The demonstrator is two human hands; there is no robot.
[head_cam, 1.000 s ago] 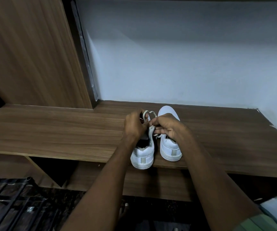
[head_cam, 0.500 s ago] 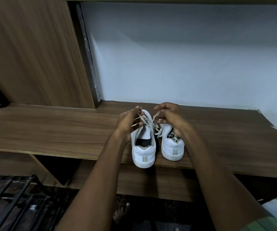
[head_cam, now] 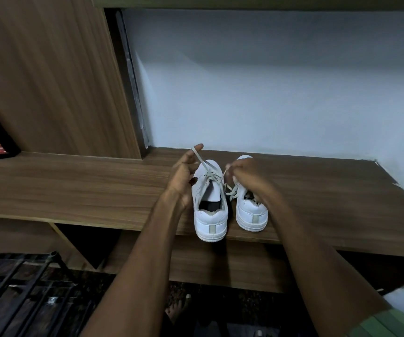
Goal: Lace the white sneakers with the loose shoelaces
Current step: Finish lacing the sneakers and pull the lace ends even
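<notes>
Wooden shelf (head_cam: 74,190) is carrying two white sneakers (head_cam: 209,205) side by side at its front edge, heels toward the camera. Left hand (head_cam: 185,173) is pinching one shoelace (head_cam: 202,160) end taut; right hand (head_cam: 246,173) is curling closed, gripping the other end.

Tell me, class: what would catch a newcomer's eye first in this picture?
Two white sneakers stand heels toward the camera at the front edge of a wooden shelf. Above the left one, the left hand and right hand each pull a shoelace end outward.
</notes>
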